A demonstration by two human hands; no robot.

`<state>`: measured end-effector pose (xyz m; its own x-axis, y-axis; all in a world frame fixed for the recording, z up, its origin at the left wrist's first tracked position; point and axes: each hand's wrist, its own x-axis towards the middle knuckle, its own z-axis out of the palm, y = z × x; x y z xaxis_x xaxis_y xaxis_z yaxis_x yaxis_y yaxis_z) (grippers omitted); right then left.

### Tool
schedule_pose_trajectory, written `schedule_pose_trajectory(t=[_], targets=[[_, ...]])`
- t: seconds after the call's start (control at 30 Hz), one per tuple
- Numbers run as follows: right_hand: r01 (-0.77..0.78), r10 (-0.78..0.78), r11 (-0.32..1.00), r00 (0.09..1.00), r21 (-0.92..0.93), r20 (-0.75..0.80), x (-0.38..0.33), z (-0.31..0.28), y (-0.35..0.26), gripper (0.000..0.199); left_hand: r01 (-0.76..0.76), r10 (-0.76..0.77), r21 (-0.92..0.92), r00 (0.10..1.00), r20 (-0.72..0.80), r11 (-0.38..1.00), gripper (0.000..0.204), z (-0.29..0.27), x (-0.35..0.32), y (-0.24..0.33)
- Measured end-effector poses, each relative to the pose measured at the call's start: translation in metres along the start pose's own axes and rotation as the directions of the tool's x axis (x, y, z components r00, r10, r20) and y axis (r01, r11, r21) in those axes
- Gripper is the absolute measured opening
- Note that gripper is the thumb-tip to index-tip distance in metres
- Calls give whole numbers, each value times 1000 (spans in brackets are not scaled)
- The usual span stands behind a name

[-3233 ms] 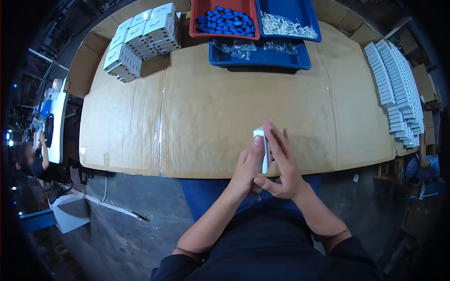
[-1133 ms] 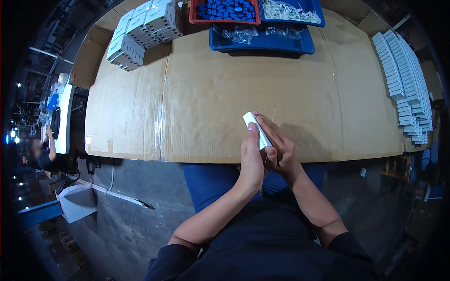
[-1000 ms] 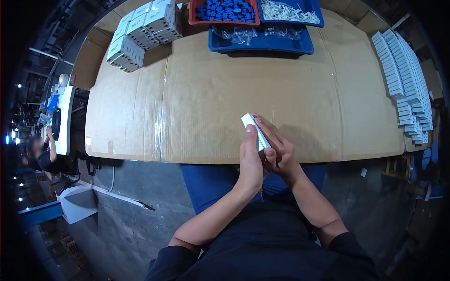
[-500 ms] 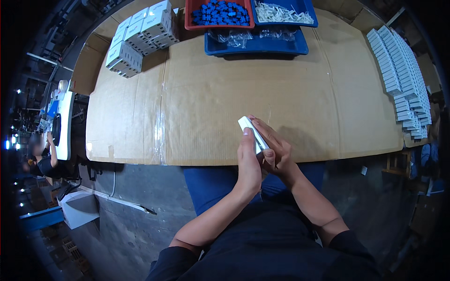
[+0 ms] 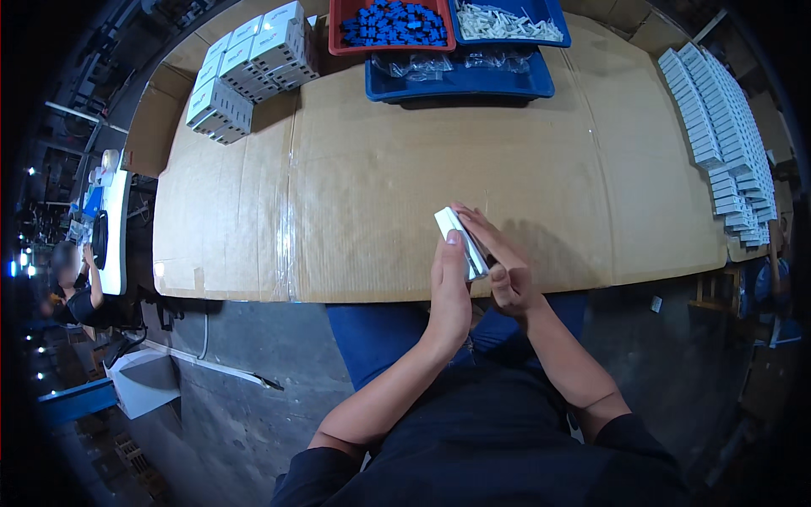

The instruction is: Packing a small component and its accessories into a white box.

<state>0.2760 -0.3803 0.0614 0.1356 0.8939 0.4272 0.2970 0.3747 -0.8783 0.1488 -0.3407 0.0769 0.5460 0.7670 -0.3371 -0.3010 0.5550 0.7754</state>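
Left: stack of finished white boxes [image 5: 245,72] at the far corner of the cardboard-covered table [image 5: 372,169]. Centre: left hand [image 5: 450,291] and right hand [image 5: 503,266] both closed around one small white box [image 5: 460,241], held tilted just above the near table edge; apparently mid-assembly, flap state unclear. Right: long row of flat box blanks [image 5: 718,127] unused, so much work likely remains.

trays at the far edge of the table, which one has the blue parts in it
The red tray, the left one of the far pair, holds the blue parts. The blue tray beside it holds white pieces, and the blue tray in front holds clear bags.
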Motion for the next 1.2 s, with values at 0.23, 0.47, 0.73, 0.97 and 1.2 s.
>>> schedule_pose_trajectory(t=[0.23, 0.47, 0.73, 0.97, 1.2], targets=[[-216, 210, 975, 973, -54, -101, 0, 2, -23, 58, -290, 274, 230, 957, 98, 929, 65, -8, 6, 13], [-137, 125, 976, 989, -170, -81, -11, 14, -32, 51, -528, 518, 368, 845, 135, 765, 71, -9, 10, 5], [11, -56, 947, 990, -322, -129, -12, 22, -34, 45, -563, 541, 389, 823, 176, 729, 74, -14, 5, -1], [13, -60, 962, 984, -272, -166, -16, 26, -30, 44, -533, 519, 309, 844, 134, 787, 78, -13, 2, -4], [-324, 396, 870, 908, 370, -136, -12, 16, -31, 50, -552, 522, 316, 833, 182, 771, 98, -13, 10, 6]])
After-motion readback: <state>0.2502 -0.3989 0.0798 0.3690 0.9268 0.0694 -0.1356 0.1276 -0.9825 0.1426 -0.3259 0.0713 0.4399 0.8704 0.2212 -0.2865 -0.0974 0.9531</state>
